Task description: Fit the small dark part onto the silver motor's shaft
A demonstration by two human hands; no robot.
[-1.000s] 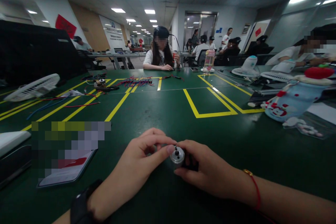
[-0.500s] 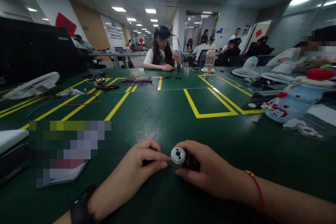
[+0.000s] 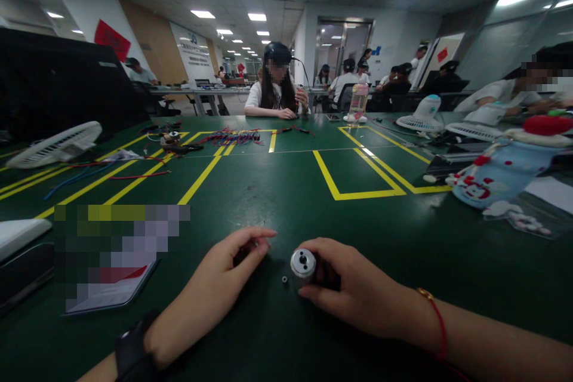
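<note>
My right hand [image 3: 353,277] is closed around a silver cylindrical motor [image 3: 303,264], standing upright on the dark green tabletop. Its round top face shows a central hole or shaft and two small dark holes. Just left of the motor, apart from it, a tiny metal ring-like part [image 3: 285,280] lies on the table. My left hand [image 3: 237,259] is a short way to the left with nothing in it; its index finger is stretched out and the thumb is apart from it.
A phone-like flat object [image 3: 107,301], partly blurred out, lies to the left. Farther off are bundled wires [image 3: 235,137], a white fan [image 3: 56,144] and yellow tape lines. A blue bottle [image 3: 505,167] stands right. A person [image 3: 275,86] sits across the table.
My left hand has drawn back left from the motor and its fingers have parted. The tiny metal part now shows on the table. My right hand stays on the motor.
</note>
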